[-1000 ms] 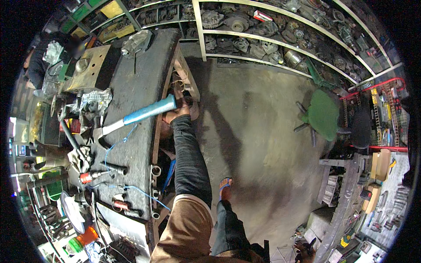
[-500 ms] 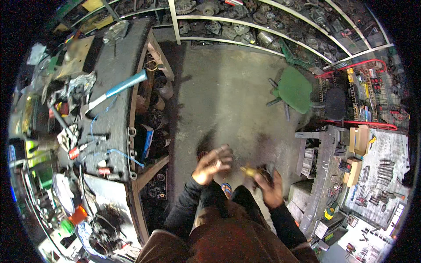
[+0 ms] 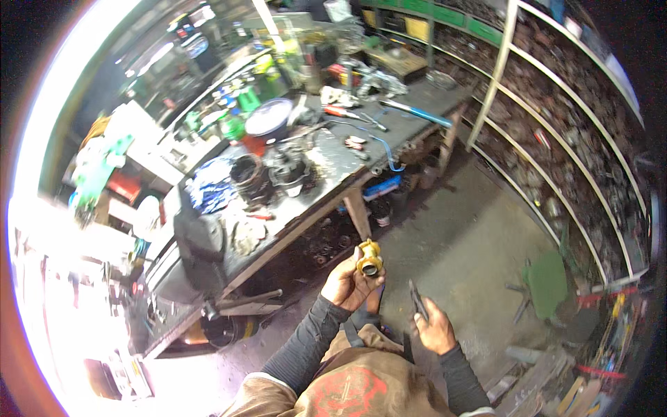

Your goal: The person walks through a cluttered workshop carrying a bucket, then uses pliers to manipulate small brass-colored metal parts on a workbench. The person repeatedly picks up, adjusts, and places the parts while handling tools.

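Note:
My left hand (image 3: 351, 281) is closed around a yellow, brass-coloured metal fitting (image 3: 369, 258) with a round opening, held up before my body. In my right hand (image 3: 436, 328), a slim dark hand tool (image 3: 418, 300) points up and away; its exact kind is not clear. The two hands are apart, the right one lower and nearer my side. Both are over the floor, beside the front edge of a dark workbench (image 3: 278, 229).
On the bench lie a blue-handled hammer (image 3: 420, 113), a blue rag (image 3: 212, 184), dark machine parts (image 3: 288, 170) and a white-lidded tub (image 3: 269, 118). Shelves of parts (image 3: 535, 125) line the far right. A green chair (image 3: 545, 281) stands at the right.
My view has swung left toward the bench. The brass-coloured fitting has passed from my right hand to my left, which was empty before. The dark tool now shows plainly in my right hand.

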